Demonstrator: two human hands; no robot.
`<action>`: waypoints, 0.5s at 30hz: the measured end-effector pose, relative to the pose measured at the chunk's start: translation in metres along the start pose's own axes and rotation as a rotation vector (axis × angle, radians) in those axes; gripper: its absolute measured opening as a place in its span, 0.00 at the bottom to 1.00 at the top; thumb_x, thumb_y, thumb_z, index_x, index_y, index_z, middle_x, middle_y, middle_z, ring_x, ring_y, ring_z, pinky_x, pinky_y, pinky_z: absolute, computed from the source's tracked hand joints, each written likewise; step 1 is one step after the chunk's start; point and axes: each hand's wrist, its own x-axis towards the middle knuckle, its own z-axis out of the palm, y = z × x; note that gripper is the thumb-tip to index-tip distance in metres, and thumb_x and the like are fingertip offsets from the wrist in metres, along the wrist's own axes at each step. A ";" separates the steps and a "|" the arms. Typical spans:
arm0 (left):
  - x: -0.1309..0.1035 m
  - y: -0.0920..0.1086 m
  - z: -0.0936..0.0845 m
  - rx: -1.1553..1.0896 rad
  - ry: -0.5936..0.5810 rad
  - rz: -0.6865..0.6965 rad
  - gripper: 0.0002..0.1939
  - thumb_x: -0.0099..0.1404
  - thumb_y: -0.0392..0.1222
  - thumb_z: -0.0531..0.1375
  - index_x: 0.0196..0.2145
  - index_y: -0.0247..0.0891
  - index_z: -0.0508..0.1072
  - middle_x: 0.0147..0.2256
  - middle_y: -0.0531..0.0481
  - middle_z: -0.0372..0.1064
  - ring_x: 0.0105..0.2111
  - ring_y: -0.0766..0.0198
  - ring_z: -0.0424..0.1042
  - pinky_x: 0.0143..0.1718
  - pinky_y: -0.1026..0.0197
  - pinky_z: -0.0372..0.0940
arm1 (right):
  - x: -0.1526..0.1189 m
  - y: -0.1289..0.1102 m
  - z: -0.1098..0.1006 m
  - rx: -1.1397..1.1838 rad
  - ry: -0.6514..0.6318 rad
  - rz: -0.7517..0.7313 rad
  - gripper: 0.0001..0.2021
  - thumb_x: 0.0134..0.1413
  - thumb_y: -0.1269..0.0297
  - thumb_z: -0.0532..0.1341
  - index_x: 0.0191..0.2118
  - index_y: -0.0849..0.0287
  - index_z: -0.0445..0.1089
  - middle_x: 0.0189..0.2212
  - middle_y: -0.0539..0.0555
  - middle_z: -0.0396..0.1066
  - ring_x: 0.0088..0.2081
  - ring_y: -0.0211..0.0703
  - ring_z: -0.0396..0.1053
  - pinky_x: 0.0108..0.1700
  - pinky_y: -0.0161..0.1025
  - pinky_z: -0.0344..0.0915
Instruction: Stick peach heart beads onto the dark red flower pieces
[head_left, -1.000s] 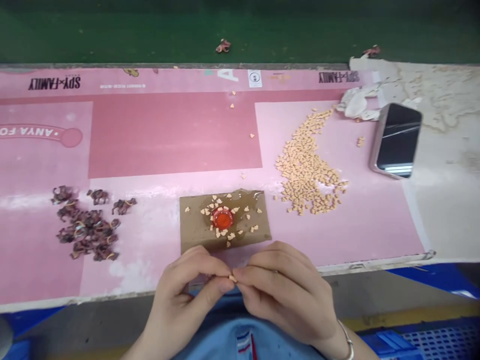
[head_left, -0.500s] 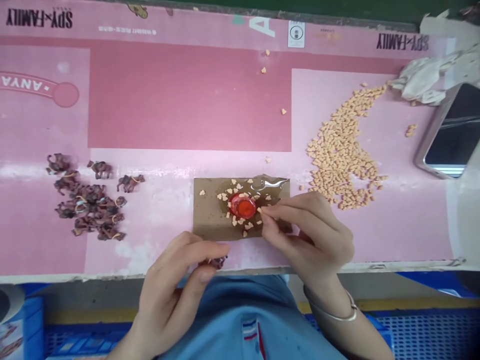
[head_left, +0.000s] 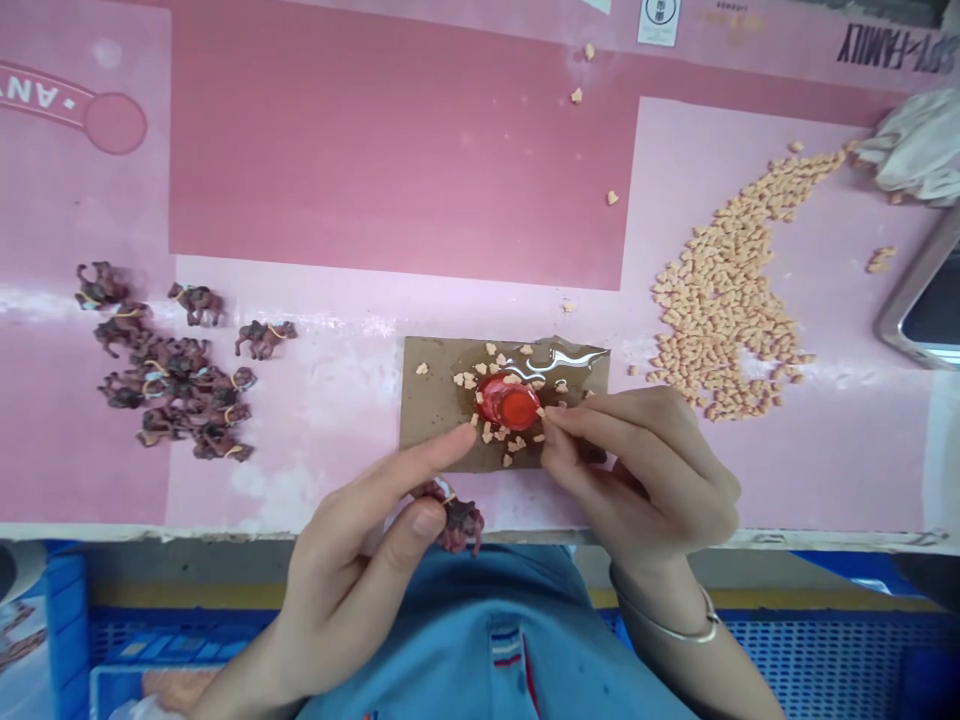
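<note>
Between the thumb and fingers of my left hand (head_left: 375, 545) is a small dark brown animal figurine (head_left: 459, 520) with a light band on it. Its index finger stretches out toward the brown card (head_left: 431, 410). My right hand (head_left: 645, 465) pinches a tiny cream-coloured piece (head_left: 543, 412) at the edge of a small red dish (head_left: 517, 404). The dish sits on the card, in a wet, glossy patch. Several similar cream pieces (head_left: 491, 432) lie scattered round it.
A large pile of cream pieces (head_left: 720, 310) spreads over the right of the pink table. Several brown animal figurines (head_left: 180, 375) cluster at the left. A phone (head_left: 926, 300) and a crumpled white cloth (head_left: 915, 150) lie at the far right. Blue crates (head_left: 810, 650) stand below the table edge.
My left index finger has lifted off the figurine and extended toward the card, so more of the figurine shows. My right hand stays pinched beside the red dish. The whole view has shifted.
</note>
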 end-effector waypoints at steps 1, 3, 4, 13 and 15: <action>0.000 0.001 0.003 -0.081 0.036 -0.059 0.15 0.78 0.44 0.61 0.58 0.57 0.80 0.30 0.53 0.77 0.24 0.66 0.70 0.25 0.66 0.66 | 0.000 -0.001 -0.001 0.002 0.002 -0.006 0.13 0.62 0.82 0.68 0.42 0.54 0.74 0.30 0.50 0.77 0.31 0.40 0.74 0.33 0.41 0.74; 0.000 0.003 0.009 -0.270 0.072 -0.159 0.09 0.77 0.47 0.63 0.51 0.55 0.82 0.29 0.55 0.76 0.22 0.68 0.68 0.23 0.68 0.65 | 0.001 -0.005 -0.005 0.015 -0.002 -0.008 0.13 0.62 0.82 0.67 0.41 0.54 0.74 0.30 0.50 0.77 0.31 0.40 0.74 0.32 0.40 0.74; 0.001 0.004 0.012 -0.361 0.060 -0.195 0.06 0.76 0.48 0.64 0.48 0.54 0.81 0.28 0.55 0.75 0.22 0.69 0.69 0.22 0.70 0.64 | 0.001 -0.009 -0.007 0.029 -0.008 0.001 0.12 0.63 0.81 0.67 0.41 0.54 0.74 0.30 0.50 0.77 0.30 0.39 0.74 0.32 0.40 0.74; 0.006 0.009 0.017 -0.698 -0.091 -0.355 0.04 0.76 0.47 0.65 0.42 0.47 0.77 0.27 0.56 0.69 0.22 0.73 0.66 0.25 0.73 0.64 | 0.005 -0.031 -0.014 0.306 -0.111 0.006 0.07 0.73 0.72 0.62 0.40 0.56 0.74 0.25 0.46 0.76 0.24 0.33 0.73 0.28 0.35 0.73; 0.004 0.010 0.018 -0.714 -0.101 -0.368 0.04 0.75 0.48 0.65 0.42 0.48 0.78 0.27 0.56 0.70 0.22 0.73 0.66 0.25 0.73 0.64 | 0.007 -0.029 -0.012 0.332 -0.111 -0.019 0.07 0.71 0.73 0.62 0.39 0.57 0.74 0.25 0.46 0.77 0.24 0.32 0.73 0.29 0.33 0.75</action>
